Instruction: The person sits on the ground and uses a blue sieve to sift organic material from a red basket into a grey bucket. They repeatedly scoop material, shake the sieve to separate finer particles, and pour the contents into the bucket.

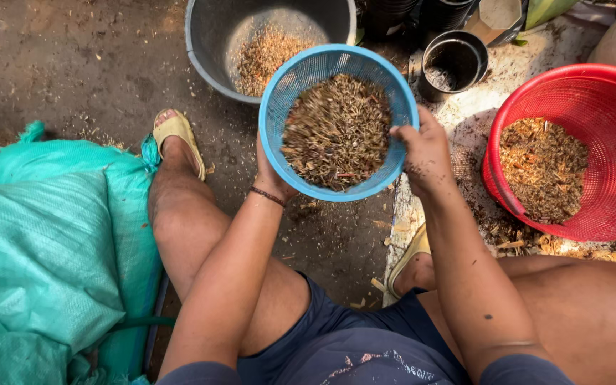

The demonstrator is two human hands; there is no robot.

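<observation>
Blue sieve basket point(301, 93) of brown chaff held up over grey tub point(204, 36)
Left hand point(271, 175) cupped beneath, right hand point(425, 153) clamped on rim; red basket point(607, 100) near

The left hand point(271, 175) is mostly hidden under the blue sieve point(290, 89), so its grip cannot be seen. The grey tub point(204, 43) at the far side is cut off by the top edge, the red basket point(607, 93) by the right edge, the green sack point(37, 249) by the left. The black pot's point(454, 64) contents are too small to tell.
</observation>
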